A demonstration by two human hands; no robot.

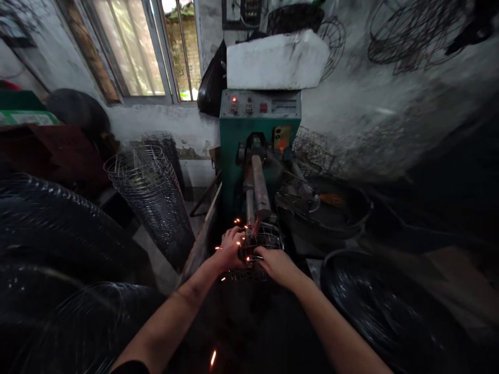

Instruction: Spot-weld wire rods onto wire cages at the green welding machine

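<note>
A small round wire basket (pixel 272 240) sits under the electrode tips of a green spot welder (pixel 232 156), between my two hands. My left hand (pixel 233 246) is closed on the left side of the basket, with its fingers curled near the lower electrode arm. On the near right side, my right hand (pixel 276 264) grips the rim, its thumb lying over the wires and its other fingers hidden below. The thick upper electrode arm (pixel 260 187) reaches down over the basket. Orange sparks (pixel 248 258) fly around both hands, and one streak falls toward the bottom of the view.
Tall stacks of wire rings (pixel 156 192) stand at the left, with more dark wire bundles (pixel 58 228) beside them. At the right lie a black basin (pixel 331 228) and a coil of black wire (pixel 374 296). A phone (pixel 281 139) rests against the welder's front.
</note>
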